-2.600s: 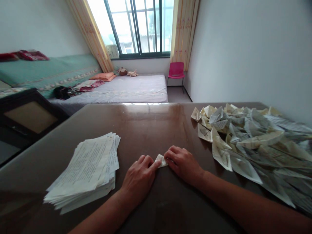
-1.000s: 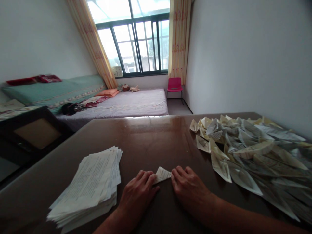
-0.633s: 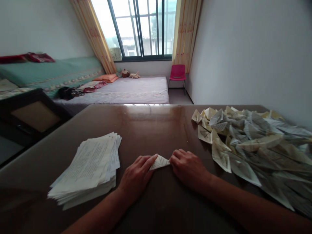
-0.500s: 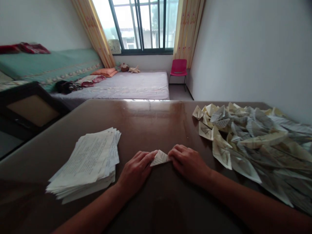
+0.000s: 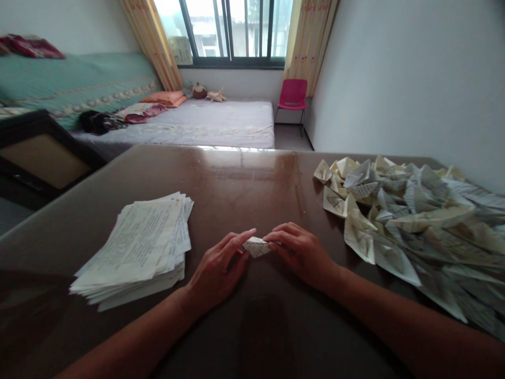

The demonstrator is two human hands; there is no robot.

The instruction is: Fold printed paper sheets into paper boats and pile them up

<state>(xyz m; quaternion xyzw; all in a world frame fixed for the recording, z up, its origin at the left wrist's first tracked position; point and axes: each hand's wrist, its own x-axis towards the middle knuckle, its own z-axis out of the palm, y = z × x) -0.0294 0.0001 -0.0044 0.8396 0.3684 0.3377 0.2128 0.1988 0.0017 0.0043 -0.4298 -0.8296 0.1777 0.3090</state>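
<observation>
Small folded paper piece (image 5: 257, 247) was located just below frame center, between the two hands, low over or on the brown table (image 5: 236, 195); contact underneath can't be confirmed.

Right end was pinched between thumb and fingers of the right hand (image 5: 305, 255). Left end was met by the left hand (image 5: 215, 268): index finger was extended along the far side, thumb was set near the lower left edge. Whether it was actually gripped there can't be told; fingers were loosely curved, not clenched. Ends were probably taken from opposite sides so the piece was kept steady and its middle was left exposed.

Stack of text-covered sheets (image 5: 138, 237) was laid flat at left of frame, edges fanned, near the left forearm; likely put there so single sheets could be reached easily. Folded paper boats (image 5: 430, 216) were heaped at right of frame, overlapping, mixed directions, well apart from the stack, presumably so finished folds and flat sheets weren't mixed.

Orientation: long axis of the piece was run roughly left-right across the frame, hand to hand. Blunt corner was pointed toward bottom of frame, longer folded edge was turned toward the top. Finer crease layout was too small to be read.
</observation>
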